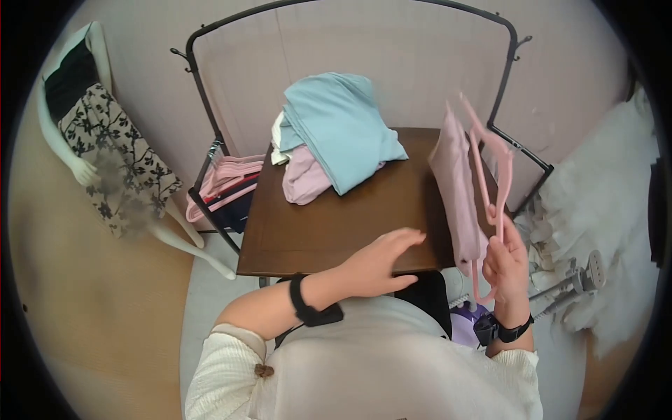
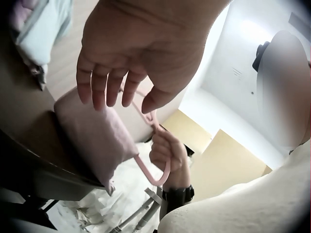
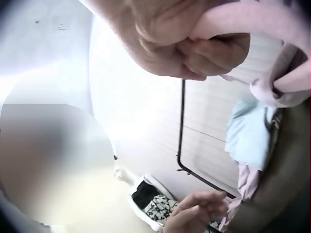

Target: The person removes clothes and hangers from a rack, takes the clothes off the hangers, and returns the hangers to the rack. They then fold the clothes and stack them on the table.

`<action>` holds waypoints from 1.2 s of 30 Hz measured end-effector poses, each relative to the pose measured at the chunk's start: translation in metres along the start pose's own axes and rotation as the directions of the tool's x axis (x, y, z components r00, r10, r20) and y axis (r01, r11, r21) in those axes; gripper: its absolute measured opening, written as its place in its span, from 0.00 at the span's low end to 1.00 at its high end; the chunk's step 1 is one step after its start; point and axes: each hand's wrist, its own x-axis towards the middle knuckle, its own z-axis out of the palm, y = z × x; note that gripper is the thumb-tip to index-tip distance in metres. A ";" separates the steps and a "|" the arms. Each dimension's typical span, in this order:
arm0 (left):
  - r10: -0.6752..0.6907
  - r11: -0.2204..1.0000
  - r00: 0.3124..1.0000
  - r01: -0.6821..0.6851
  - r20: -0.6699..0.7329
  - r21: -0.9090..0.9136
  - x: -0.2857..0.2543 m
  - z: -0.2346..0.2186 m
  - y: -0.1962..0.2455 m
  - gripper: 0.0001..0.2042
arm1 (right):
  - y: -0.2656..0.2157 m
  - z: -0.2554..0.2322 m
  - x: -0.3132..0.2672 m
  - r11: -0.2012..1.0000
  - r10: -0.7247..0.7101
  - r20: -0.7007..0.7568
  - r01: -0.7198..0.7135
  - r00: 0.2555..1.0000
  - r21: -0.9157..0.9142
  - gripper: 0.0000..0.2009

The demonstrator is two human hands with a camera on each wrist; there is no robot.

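Observation:
My right hand (image 1: 507, 264) grips a pink clothes hanger (image 1: 502, 164) at the right side of the table, its fingers curled round the plastic. A pale pink folded garment (image 1: 458, 203) hangs over the hanger's bar beside the tabletop. In the right wrist view the thick pink hanger (image 3: 252, 19) passes through the curled fingers. The left hand (image 1: 381, 262) is held over the table's front edge, fingers extended and holding nothing. From the left wrist view, its spread fingers (image 2: 99, 85) overlap the pink garment (image 2: 99, 138).
On the brown table (image 1: 329, 241) lies a heap with a light blue garment (image 1: 343, 133) over a pink one (image 1: 305, 175). A black rack (image 1: 203, 91) surrounds it, with pink hangers (image 1: 231, 171) at left. A mannequin (image 1: 105, 140) stands left; white tulle (image 1: 602, 182) lies right.

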 end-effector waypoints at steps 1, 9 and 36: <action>0.061 0.996 0.996 -0.056 -0.067 0.066 0.014 0.013 0.007 0.31 | -0.010 0.004 -0.006 0.998 -0.024 0.020 0.022 1.000 0.061 0.20; 0.072 0.950 0.989 -0.028 -0.129 0.312 0.067 0.019 0.036 0.08 | -0.029 0.021 -0.035 0.967 -0.252 -0.041 0.253 0.967 0.021 0.21; 0.317 0.948 0.647 -0.218 -0.693 0.231 -0.060 -0.091 -0.036 0.20 | 0.041 -0.097 0.002 0.989 -0.059 -0.252 0.090 0.966 0.114 0.21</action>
